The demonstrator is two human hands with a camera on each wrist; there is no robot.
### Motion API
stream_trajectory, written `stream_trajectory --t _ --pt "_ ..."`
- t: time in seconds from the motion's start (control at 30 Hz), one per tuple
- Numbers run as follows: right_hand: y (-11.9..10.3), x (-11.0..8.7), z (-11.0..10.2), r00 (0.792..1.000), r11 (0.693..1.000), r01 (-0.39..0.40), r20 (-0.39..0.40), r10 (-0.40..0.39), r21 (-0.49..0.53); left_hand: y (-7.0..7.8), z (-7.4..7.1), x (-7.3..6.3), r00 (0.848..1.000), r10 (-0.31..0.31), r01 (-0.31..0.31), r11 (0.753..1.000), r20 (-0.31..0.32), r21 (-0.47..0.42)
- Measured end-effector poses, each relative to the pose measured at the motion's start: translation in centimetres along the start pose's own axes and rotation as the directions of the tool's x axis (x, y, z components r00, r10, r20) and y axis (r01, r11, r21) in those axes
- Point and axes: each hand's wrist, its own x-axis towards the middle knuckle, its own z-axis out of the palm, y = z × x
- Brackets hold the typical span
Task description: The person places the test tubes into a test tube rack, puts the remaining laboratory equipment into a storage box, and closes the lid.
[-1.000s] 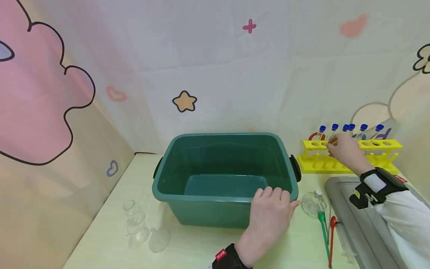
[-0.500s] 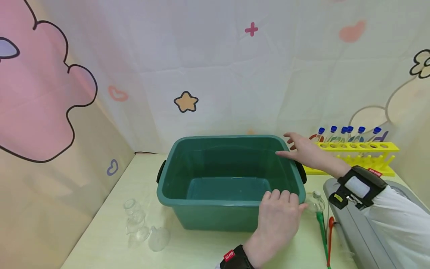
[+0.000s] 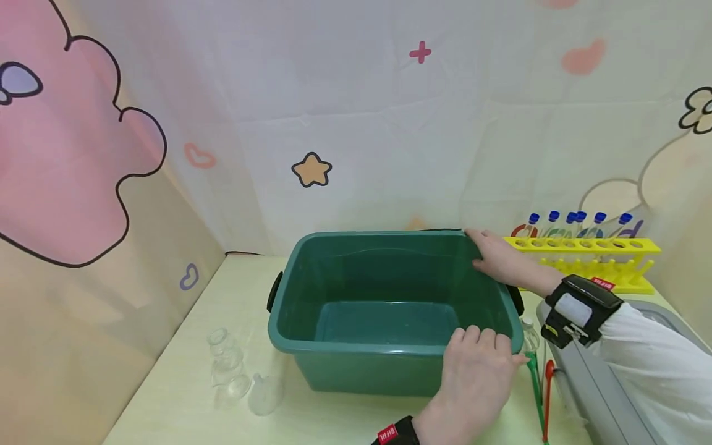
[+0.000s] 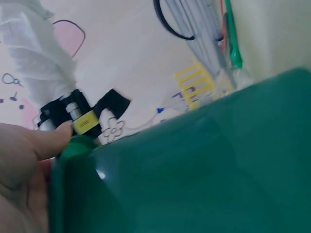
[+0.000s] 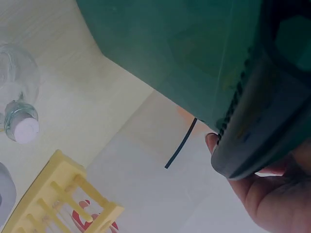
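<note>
A green plastic tub with black side handles stands in the middle of the table, its inside bare. My left hand grips the front rim near the right corner, fingers curled over the edge. In the left wrist view, the left thumb lies over the rim. My right hand holds the back right corner of the rim. Seen from the right wrist, fingers of the right hand curl round the tub's edge by the black handle.
A yellow test tube rack with several blue-capped tubes stands at the back right. Before it lie a grey tray, a glass flask, a green spoon and a red one. Clear glassware stands front left.
My right hand has left the test tube rack, moved left and taken hold of the tub's back right corner. The tub has shifted slightly right and nearer, with my left hand still on its front rim.
</note>
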Motion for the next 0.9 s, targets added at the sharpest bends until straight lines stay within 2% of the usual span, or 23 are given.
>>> stream_trajectory --t 0.13,0.3,0.4,0.5,0.57,0.63,0.77,0.9 --pt "-0.2 0.0 0.2 1.0 0.999 0.005 -0.005 -0.005 -0.046 -1.9 -1.3 -0.5 1.0 0.007 -0.005 0.999 0.029 -0.052" --pt "-0.3 0.2 0.3 1.0 0.998 -0.007 -0.01 0.006 -0.07 -6.3 -2.9 -2.2 0.998 -0.043 0.047 0.989 0.036 -0.137" --pt "-0.2 0.2 0.3 1.0 0.997 -0.014 -0.016 0.013 -0.072 -8.8 -3.7 -3.3 0.998 -0.03 0.039 0.986 0.056 -0.16" --pt "-0.1 0.2 0.3 1.0 0.998 -0.012 -0.017 0.011 -0.065 -10.6 -4.3 -4.3 0.996 -0.016 0.03 0.988 0.091 -0.153" --pt "0.0 0.1 0.2 1.0 0.998 -0.008 -0.016 0.007 -0.06 -11.3 -4.5 -4.8 0.994 -0.008 0.025 0.987 0.109 -0.156" --pt "0.1 0.1 0.2 1.0 0.998 -0.005 -0.011 0.004 -0.055 -11.7 -4.4 -5.2 0.995 0.007 0.01 0.986 0.1 -0.165" --pt "-0.1 -0.2 0.1 1.0 0.999 -0.009 0.006 0.009 -0.042 -11.7 -4.1 -5.6 0.997 0.07 -0.066 0.988 0.022 -0.14" --pt "-0.4 -0.7 0.1 1.0 1.0 -0.009 0.011 0.01 -0.03 -11.4 -3.9 -5.7 0.992 0.121 -0.124 0.988 -0.046 -0.088"
